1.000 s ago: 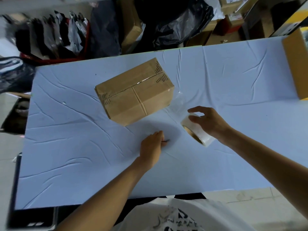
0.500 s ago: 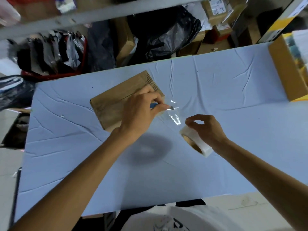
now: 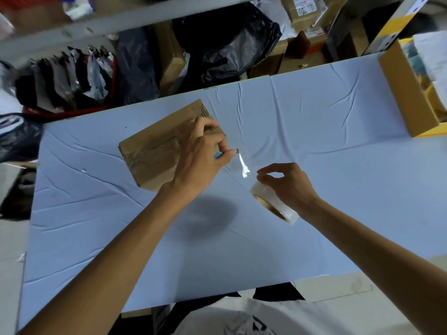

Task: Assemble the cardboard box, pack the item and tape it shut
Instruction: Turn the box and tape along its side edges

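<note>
Beyond the desk's far left corner, dark and grey items stand packed in a red plastic crate (image 3: 60, 114). The desk (image 3: 314, 141), under a creased pale-blue sheet, carries a closed brown cardboard box (image 3: 154, 151) left of centre. The left hand (image 3: 198, 155) hovers over the box's right end, its grip pinched on a small blue-handled cutter (image 3: 217, 155). Behind the desk's middle slumps a crumpled black plastic bag (image 3: 237, 44). A clear strip of tape (image 3: 243, 165) stretches from the box to the white tape roll (image 3: 268, 195), which the right hand (image 3: 287, 184) holds above the sheet, grip clamped round it. An open yellow-and-brown carton (image 3: 406, 93) stands at the desk's right edge.
</note>
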